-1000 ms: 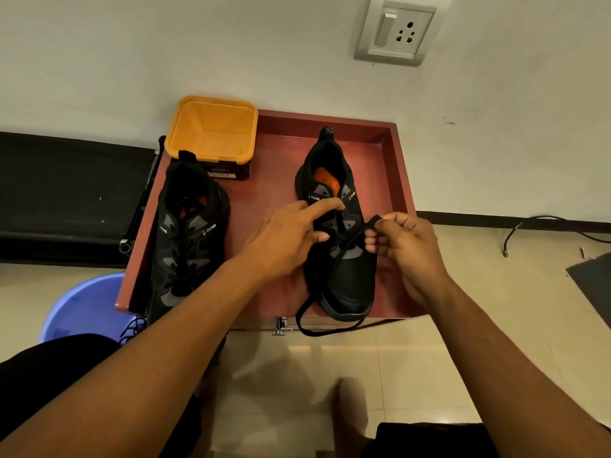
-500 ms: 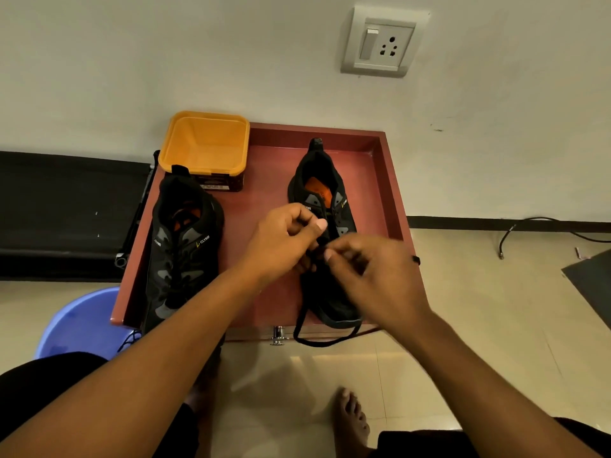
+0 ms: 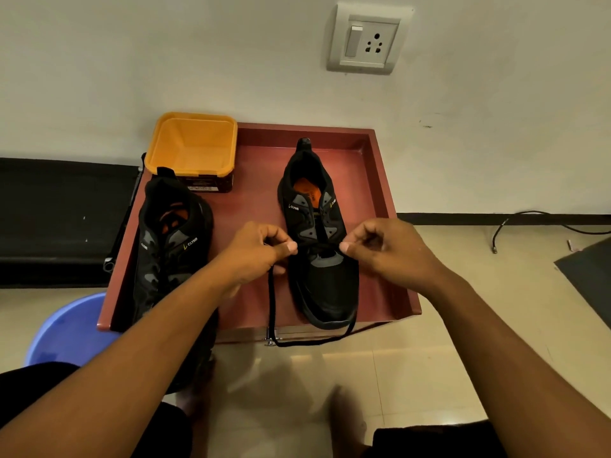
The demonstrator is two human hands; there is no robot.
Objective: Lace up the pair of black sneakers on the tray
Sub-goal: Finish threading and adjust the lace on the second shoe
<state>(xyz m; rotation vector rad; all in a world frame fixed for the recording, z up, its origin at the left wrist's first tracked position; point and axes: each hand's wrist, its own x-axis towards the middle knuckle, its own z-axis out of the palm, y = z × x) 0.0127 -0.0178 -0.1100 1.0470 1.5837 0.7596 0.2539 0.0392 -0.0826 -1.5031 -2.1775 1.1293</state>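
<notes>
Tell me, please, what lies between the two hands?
The head view shows the midfoot of one sneaker between the left hand and right hand, with the lace they pinch stretched across it.

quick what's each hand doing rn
left hand: pinching the lace
right hand: pinching the lace too, at the sneaker

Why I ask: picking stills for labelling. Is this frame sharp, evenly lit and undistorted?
Head view: the left hand, right hand, the lace they pinch and the right sneaker look sharp; head view: the foot at the bottom is smeared; head view: soft glare on the floor tiles; head view: the wall socket looks skewed.
</notes>
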